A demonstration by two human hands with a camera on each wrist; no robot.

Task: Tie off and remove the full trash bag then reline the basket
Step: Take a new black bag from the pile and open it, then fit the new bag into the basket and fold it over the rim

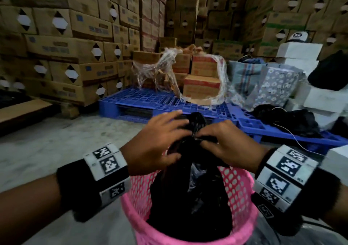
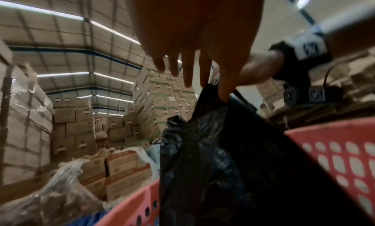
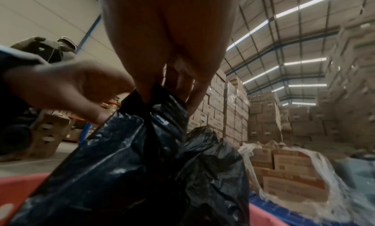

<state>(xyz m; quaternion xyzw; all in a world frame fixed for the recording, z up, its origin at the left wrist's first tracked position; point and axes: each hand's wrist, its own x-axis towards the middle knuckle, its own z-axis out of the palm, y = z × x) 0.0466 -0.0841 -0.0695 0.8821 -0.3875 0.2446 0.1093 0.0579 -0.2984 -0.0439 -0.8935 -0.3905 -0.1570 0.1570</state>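
A pink perforated basket [image 1: 243,180] stands on the floor right below me, also seen in the left wrist view [image 2: 334,150] and the right wrist view [image 3: 18,191]. Inside it sits a full black trash bag [image 1: 188,203], its top gathered upward into a bunched neck. My left hand [image 1: 178,131] grips that neck from the left, thumb underneath and fingers spread over it [image 2: 213,91]. My right hand [image 1: 201,138] pinches the bunched plastic from the right [image 3: 160,94]. The bag [image 2: 223,165] [image 3: 131,165] hangs taut below both hands. The knot area itself is hidden by the fingers.
A blue plastic pallet [image 1: 150,101] lies just beyond the basket, carrying shrink-wrapped cartons [image 1: 201,79], patterned bags [image 1: 263,82] and dark clothing [image 1: 293,120]. Tall stacks of cardboard boxes [image 1: 66,37] wall the left and back. White blocks [image 1: 301,52] sit right. Concrete floor [image 1: 66,141] lies left.
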